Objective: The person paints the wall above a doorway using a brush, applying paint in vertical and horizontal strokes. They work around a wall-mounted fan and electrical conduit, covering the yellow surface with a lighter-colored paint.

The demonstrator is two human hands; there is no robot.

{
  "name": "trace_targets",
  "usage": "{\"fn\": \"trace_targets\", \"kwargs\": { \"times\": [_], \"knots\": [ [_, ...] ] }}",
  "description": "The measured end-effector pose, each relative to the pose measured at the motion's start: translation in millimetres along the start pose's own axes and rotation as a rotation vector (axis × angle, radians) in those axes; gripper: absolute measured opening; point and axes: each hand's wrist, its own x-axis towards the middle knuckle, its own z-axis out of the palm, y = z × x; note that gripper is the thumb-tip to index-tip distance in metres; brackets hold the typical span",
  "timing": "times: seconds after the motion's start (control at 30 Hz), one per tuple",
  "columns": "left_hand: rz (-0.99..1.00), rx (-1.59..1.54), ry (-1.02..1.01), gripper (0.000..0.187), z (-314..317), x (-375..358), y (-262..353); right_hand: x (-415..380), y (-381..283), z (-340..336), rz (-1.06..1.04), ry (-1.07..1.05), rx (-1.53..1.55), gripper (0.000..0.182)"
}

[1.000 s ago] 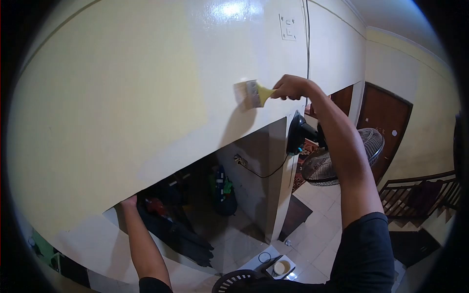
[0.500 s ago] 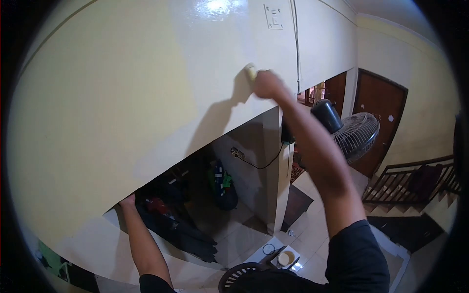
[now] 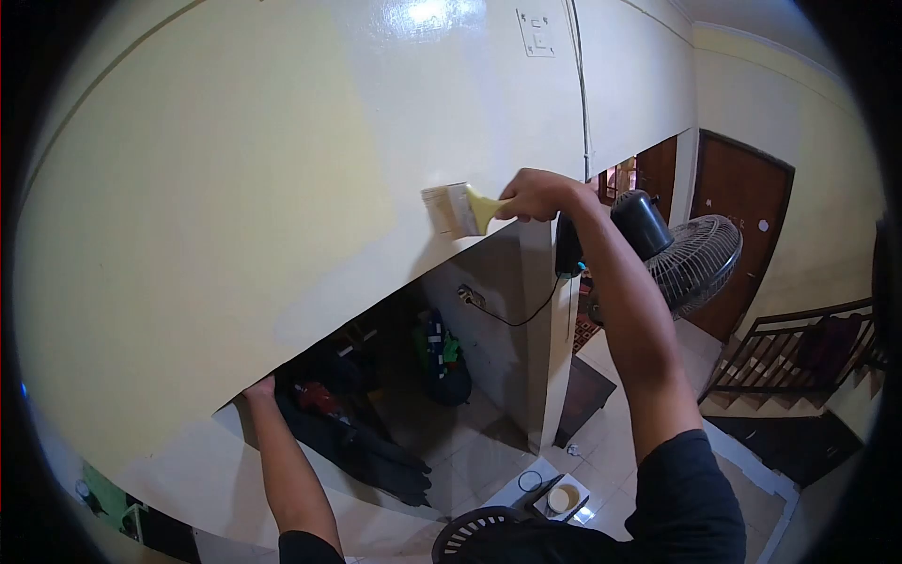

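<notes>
My right hand (image 3: 545,195) grips the yellow handle of a wide paintbrush (image 3: 458,209), its bristles pointing left against the wall near the lower edge. The wall (image 3: 235,207) shows pale yellow on the left and a whiter, partly glossy area around the brush and above it. Lower left, my left hand (image 3: 260,385) is at the wall's slanted lower edge; its fingers are hidden behind that edge, so whether they grip it cannot be seen.
A black fan (image 3: 695,263) stands beside my right forearm. Below are a cup (image 3: 562,498) on a white surface and a dark slatted chair back (image 3: 470,531). Dark clothing (image 3: 357,451) hangs beneath the wall edge. A switch plate (image 3: 536,33) and cable are above.
My right hand has moved down and slightly right. The brush, earlier mostly hidden and upright, now lies sideways with its bristles to the left. The whole view has shifted slightly.
</notes>
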Motion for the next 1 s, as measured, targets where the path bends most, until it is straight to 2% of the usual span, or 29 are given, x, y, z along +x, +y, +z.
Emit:
{"fn": "trace_targets", "kwargs": {
  "times": [0.13,0.2,0.27,0.3,0.37,0.4,0.43,0.53,0.67,0.7,0.77,0.83,0.9,1.0],
  "knots": [
    [-0.003,0.002,0.042,0.061,-1,2,2,31,78,3,0.069,0.122,0.03,0.036],
    [-0.009,0.008,0.066,0.061,5,1,-1,25,96,0,0.093,0.172,0.038,0.036],
    [-0.019,0.015,0.08,0.061,7,4,0,7,98,-10,0.295,0.237,0.024,0.032],
    [-0.023,0.015,0.081,0.061,7,1,1,9,103,-10,0.3,0.239,0.026,0.032],
    [-0.027,0.008,0.077,0.061,10,-1,-1,26,118,-6,0.344,0.397,-0.224,0.026],
    [-0.03,0.007,0.075,0.061,15,0,-1,40,130,2,0.287,0.431,-0.337,0.027],
    [-0.035,0.009,0.072,0.061,12,-3,0,-4,70,9,0.339,0.531,-0.194,0.034],
    [-0.045,0.01,0.059,0.061,19,-8,-2,9,25,69,0.273,0.653,-0.081,0.028],
    [-0.056,0.017,0.044,0.061,21,-12,3,-18,-27,104,0.194,0.552,0.03,0.022],
    [-0.061,0.017,0.042,0.061,21,-12,3,-27,-32,104,0.202,0.557,0.032,0.022],
    [-0.07,0.021,0.041,0.061,25,-11,-1,-41,-37,103,0.084,0.363,0.059,0.025],
    [-0.074,0.025,0.037,0.061,28,-13,0,-42,-32,102,0.05,0.362,0.05,0.026],
    [-0.07,0.025,0.033,0.061,28,-18,2,-55,-39,86,-0.216,0.149,0.162,0.031],
    [-0.059,0.024,0.043,0.061,32,-24,3,-38,-30,70,-0.324,0.143,0.131,0.035]
  ]
}}
